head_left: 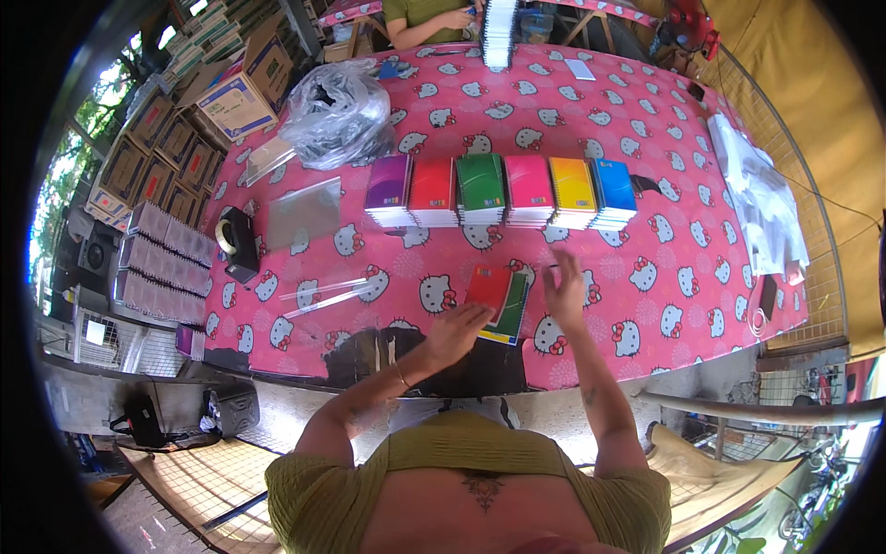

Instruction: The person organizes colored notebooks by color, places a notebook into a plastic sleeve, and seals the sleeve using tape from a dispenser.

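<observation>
My left hand [457, 334] grips the lower left edge of a small red spiral notebook [489, 285], its fingertips at the cover. Partly under the red one lies a green notebook [513, 312], with a blue and yellow edge of another notebook [498, 338] showing below it. Just right of this small pile, my right hand [565, 294] is raised with thumb and fingers apart, holding nothing. Beyond both hands stand stacks of notebooks in a row: purple [388, 181], red [432, 185], green [481, 183], pink [529, 181], yellow [573, 185] and blue [613, 185].
A tape dispenser [238, 244], clear plastic sheets [305, 214] and a bundle of plastic bags [338, 115] lie left on the pink patterned tablecloth [443, 245]. White plastic [755, 189] covers the right edge. Across the table, another person [426, 20] works beside a tall notebook stack [498, 35].
</observation>
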### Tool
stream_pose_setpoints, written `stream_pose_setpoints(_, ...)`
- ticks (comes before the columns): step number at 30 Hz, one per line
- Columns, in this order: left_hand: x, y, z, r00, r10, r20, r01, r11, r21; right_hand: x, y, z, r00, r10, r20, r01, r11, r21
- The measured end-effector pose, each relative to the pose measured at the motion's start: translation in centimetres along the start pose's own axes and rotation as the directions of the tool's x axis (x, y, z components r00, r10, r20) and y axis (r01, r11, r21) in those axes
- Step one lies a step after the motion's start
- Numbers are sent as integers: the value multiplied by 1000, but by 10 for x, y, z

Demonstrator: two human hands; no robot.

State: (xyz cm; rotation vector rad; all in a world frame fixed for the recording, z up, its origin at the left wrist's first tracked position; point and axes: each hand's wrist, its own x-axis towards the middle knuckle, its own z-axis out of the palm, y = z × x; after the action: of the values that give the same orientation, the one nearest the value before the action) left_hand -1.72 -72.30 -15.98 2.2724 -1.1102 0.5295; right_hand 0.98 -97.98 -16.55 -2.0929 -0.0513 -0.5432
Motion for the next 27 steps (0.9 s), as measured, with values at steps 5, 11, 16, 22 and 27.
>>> stream_pose_setpoints(5,98,5,-87,941,-330,76,325,943,67,89,16,-2,971,-239,2,193,778,-598)
stream_pose_setpoints(11,164,-9,-57,521,-409,749,520,848,102,115,48,-7,982,-155,107,185,690,-699)
stream_pose_setpoints(16,110,-50,46,440,-489,753,871,437,-225,107,26,-31,945,-310,-104,234,863,-447)
stream_pose_setpoints(22,96,-73,31,583,-700,412,771,316,-553,23,-1,-44,961,210,-178,-63,795,603)
stream_pose_setpoints(27,148,-85,0,967,46,-252,35,951,306,-34,39,7,965,-123,232,98,989,114)
